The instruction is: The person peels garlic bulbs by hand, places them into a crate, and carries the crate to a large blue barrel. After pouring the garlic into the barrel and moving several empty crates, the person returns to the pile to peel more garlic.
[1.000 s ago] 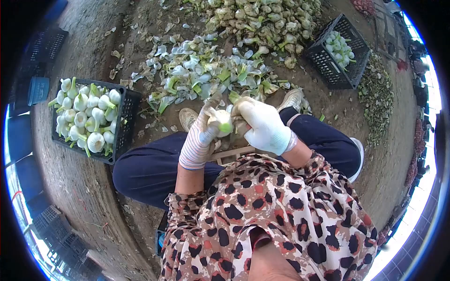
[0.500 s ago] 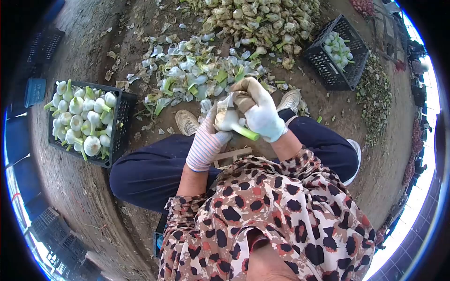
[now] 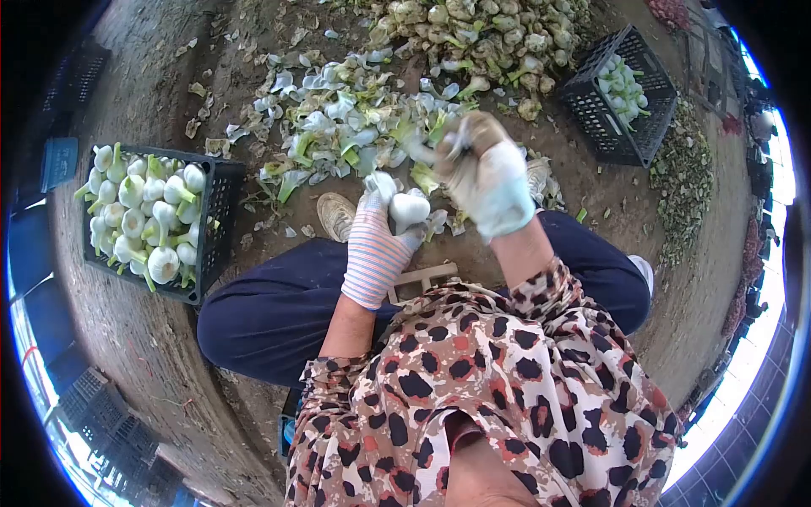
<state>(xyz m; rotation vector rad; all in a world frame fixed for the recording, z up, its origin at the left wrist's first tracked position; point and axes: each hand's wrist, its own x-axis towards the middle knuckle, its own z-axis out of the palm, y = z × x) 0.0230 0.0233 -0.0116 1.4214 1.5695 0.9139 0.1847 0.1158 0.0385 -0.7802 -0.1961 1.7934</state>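
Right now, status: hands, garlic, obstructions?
Left hand holding white garlic bulb. Right hand raised apart from it, blurred, grip unclear. Peelings strewn on ground beyond; nothing seen covering the bulb's upper face.

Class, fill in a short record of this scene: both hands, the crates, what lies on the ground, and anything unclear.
Left hand: gloved in stripes, holding a white garlic bulb
Right hand: gloved, raised to the right of the bulb, apart from it
Left crate: black, piled with white bulbs with green stalk stubs
Right crate: black, holding pale bulbs
Ground: scattered peelings; beyond them, a heap of browner bulbs
Unclear: what the right hand grips, because of blur
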